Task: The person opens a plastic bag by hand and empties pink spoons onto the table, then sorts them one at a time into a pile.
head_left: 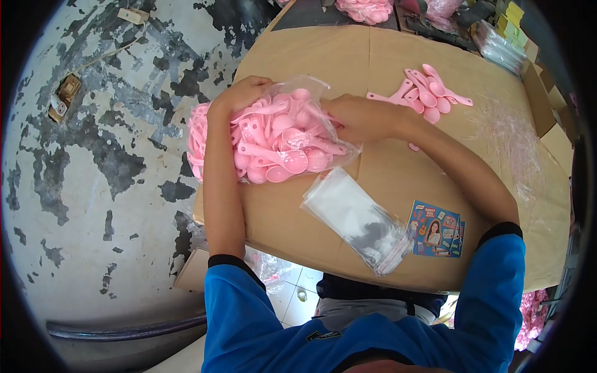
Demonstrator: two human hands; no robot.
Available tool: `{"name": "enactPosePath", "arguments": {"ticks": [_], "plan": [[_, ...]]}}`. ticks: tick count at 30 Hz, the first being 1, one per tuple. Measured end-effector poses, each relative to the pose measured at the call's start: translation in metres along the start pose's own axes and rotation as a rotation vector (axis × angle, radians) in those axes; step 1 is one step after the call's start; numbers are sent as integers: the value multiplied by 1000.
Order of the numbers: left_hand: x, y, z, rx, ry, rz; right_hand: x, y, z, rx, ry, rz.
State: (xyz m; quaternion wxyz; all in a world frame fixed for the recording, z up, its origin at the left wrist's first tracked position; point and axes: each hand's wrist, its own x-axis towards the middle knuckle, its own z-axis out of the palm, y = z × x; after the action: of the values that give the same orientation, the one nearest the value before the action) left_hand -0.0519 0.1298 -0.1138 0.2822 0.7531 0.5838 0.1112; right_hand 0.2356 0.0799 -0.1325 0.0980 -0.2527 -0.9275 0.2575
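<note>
Item: clear bag (277,102) packed full of pink spoons (292,158), lying on the counter (373,56) at its left edge, part of the load bulging past that edge over the floor (74,155). Left hand (239,93): on the far left of the bag, fingers curled together and clamped on the film, seemingly to pin the slack plastic and keep the overhanging heap from sliding off. Right hand (364,118): at the bag's right end, where the film stands up loose like an open mouth; its fingers are buried among film and spoons, so whether they are apart or closed on anything cannot be told. Both forearms bracket the bag, which keeps it steady between them. Loose spoons (426,93): a small pile just beyond the right hand, toward the far right of the counter, within easy reach. Empty bags (357,221): a flat stack near the near edge, set at a slant just below the full bag. Cards (435,230): printed, colourful, touching the stack's right side at the near edge. Strips (510,137): a thin tangle of clear plastic by the right edge, well apart from both hands. More pink pieces (367,9): a heap beyond the far edge, partly cut off.
</note>
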Motion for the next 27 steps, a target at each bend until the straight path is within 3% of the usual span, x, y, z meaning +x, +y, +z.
{"name": "enactPosePath", "arguments": {"ticks": [4,7,10,15,18,21,24,27], "plan": [[4,-4,0,-10,-1,-18,5,19,17,-84,46,-206],[4,-5,1,-26,-8,-27,-6,4,1,-230,-39,-107],[6,-11,2,-26,26,28,-14,7,-29,-256,-18,-154],[0,-2,3,-90,20,-22,-55,-46,-116,-229,-402,691],[2,-4,3,-78,15,-35,-75,8,-139,-451,-195,554],[3,-6,1,-56,35,-25,-88,7,-143,-472,43,602],[2,-3,3,-47,22,-16,-75,20,-121,-496,285,313],[-1,2,2,-73,0,-49,-45,-39,-94,-118,-102,549]]}}
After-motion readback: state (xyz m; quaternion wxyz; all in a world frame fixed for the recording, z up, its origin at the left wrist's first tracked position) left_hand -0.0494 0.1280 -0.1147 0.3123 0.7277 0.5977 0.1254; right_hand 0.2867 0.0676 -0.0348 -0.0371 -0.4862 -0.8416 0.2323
